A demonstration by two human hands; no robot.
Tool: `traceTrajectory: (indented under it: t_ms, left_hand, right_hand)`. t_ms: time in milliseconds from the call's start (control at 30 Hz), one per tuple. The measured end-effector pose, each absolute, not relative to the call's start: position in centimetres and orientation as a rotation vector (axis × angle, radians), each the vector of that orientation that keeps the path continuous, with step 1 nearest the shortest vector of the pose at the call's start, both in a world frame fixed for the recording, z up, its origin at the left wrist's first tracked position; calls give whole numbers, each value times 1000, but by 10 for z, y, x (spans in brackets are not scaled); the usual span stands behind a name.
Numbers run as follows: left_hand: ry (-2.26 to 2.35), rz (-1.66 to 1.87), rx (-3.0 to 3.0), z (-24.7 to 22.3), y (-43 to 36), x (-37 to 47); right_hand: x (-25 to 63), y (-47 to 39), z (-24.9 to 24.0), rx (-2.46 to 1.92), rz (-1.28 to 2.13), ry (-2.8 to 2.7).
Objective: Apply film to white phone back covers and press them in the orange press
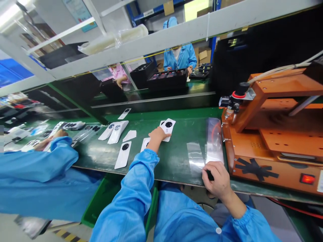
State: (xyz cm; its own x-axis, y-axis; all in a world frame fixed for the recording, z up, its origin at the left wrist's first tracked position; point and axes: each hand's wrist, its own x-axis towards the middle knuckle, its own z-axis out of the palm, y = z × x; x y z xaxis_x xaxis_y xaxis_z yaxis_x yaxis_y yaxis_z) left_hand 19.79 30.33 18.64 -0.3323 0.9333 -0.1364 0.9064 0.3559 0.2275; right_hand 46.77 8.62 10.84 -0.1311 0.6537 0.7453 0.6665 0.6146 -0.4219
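Observation:
My left hand (156, 137) reaches over the bench and is closed on a white phone back cover (169, 125) with a round black camera area. At least one more cover lies under it. Another white cover (144, 143) is partly hidden by my left wrist. My right hand (217, 178) is at the bench's front edge, thumb and index finger curled together. Its fingertips meet the lower corner of a clear film strip (194, 155); whether they pinch it cannot be made out. A wider clear film sheet (213, 141) lies just beyond.
An orange press machine (267, 141) stands at the right. More white covers (123, 155) and a stacked pile (117, 133) lie left on the green bench (176, 161). A co-worker's sleeve (63, 149) is at far left. Below is a green bin (97, 201); a metal beam (151, 43) crosses overhead.

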Motion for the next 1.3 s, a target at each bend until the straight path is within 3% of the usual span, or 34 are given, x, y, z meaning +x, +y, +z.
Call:
traceTrajectory:
  t_ms: [233,367,467,533,767,900,1067,1300]
  left_hand:
    - [2237,452,1875,192,256,198]
    - [1764,976,1948,169,167,207]
    - [1575,980,1733,143,95,225]
    - [1554,908,1609,129,59,239]
    - [1421,645,1915,115,26,258]
    - [1565,735,2173,108,29,235]
    - [1326,712,2601,90,35,219]
    - [1401,865,2545,69,33,237]
  right_hand:
    - [466,83,115,-1077,147,-1749]
    - [460,82,125,-1217,677,-1387]
    - [453,90,131,-1229,1117,-1054]
    - [449,99,134,-1225,1222,-950]
    - [451,125,139,-1394,1167,-1111]
    - [452,137,140,-1433,965,-1381]
    - [438,145,132,-1434,903,-1536]
    - [423,143,133,-1572,909,-1698]
